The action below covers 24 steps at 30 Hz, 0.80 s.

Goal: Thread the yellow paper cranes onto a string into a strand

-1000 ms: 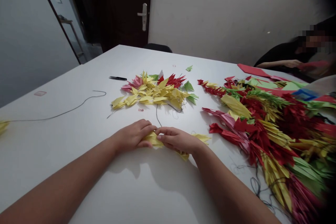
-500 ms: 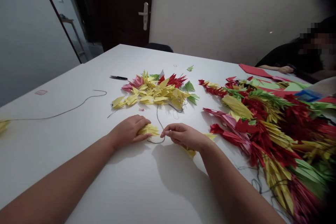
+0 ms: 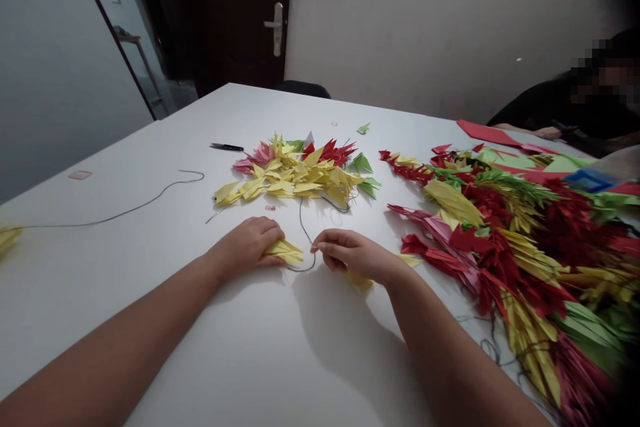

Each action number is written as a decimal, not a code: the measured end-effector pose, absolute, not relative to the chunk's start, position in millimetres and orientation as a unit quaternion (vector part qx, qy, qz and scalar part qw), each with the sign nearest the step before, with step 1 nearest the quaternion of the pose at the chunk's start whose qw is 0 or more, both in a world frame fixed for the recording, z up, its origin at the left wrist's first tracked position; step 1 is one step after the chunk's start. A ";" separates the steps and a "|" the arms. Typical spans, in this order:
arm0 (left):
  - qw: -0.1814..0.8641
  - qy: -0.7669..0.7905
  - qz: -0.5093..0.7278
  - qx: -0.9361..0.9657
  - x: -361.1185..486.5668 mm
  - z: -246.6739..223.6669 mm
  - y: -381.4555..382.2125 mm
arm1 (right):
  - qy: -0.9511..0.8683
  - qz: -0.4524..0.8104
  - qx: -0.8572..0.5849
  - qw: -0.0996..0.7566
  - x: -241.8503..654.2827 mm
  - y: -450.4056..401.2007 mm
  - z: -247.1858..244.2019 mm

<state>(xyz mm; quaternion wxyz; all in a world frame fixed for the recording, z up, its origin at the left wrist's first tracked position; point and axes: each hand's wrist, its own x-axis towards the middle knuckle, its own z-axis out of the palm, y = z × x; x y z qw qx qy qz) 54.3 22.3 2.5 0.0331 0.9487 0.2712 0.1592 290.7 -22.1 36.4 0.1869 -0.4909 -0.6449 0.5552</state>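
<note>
My left hand (image 3: 249, 248) lies low on the white table (image 3: 240, 353), its fingers closed around a small bundle of yellow folded paper cranes (image 3: 284, 251). A dark thread (image 3: 302, 269) curves from this bundle, past my right fingertips, and up toward a pile of folded paper cranes (image 3: 300, 180), mostly yellow with some red, pink and green. My right hand (image 3: 353, 255) pinches at the thread with thumb and forefinger. Beneath my right hand, partly hidden, lies more yellow folded paper (image 3: 361, 282). A thin needle-like piece (image 3: 215, 215) rests left of the pile.
Strung red, yellow, green and pink paper cranes (image 3: 500, 233) heap up at the right. Another dark thread (image 3: 145, 203) runs to yellow paper (image 3: 9, 240) at the left edge. A black pen-like tool (image 3: 227, 147) lies behind. A person (image 3: 555, 107) sits at the far right.
My right hand has shifted slightly to the right, and the thread by its fingertips has moved a little with it. My left hand stays on the yellow cranes.
</note>
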 end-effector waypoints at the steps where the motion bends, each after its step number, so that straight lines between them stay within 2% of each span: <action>1: 0.032 0.278 0.160 0.947 53.0 2.4 23.6 | -0.662 0.527 -0.493 0.205 292.5 -22.2 40.1; 3: 0.033 0.291 0.160 0.943 49.1 2.8 26.8 | -0.690 0.454 -0.516 0.227 298.5 -22.7 48.7; 5: 0.036 0.300 0.158 0.940 44.3 4.4 30.2 | -0.709 0.387 -0.553 0.205 307.1 -23.6 56.9; 8: 0.038 0.321 0.158 0.933 36.8 8.2 34.5 | -0.727 0.312 -0.603 0.106 320.8 -25.8 64.4; 12: 0.027 0.354 0.153 0.922 31.7 12.9 35.8 | -0.743 0.272 -0.611 -0.040 328.9 -27.9 64.9; 16: 0.011 0.353 0.163 0.921 33.7 14.1 32.8 | -0.746 0.247 -0.609 -0.111 323.9 -26.1 58.4; 20: -0.004 0.319 0.212 0.924 39.8 14.0 26.0 | -0.761 0.276 -0.578 -0.101 320.4 -23.6 55.2; 24: -0.024 0.283 0.275 0.919 51.6 15.0 14.2 | -0.782 0.333 -0.527 0.018 319.0 -24.2 58.3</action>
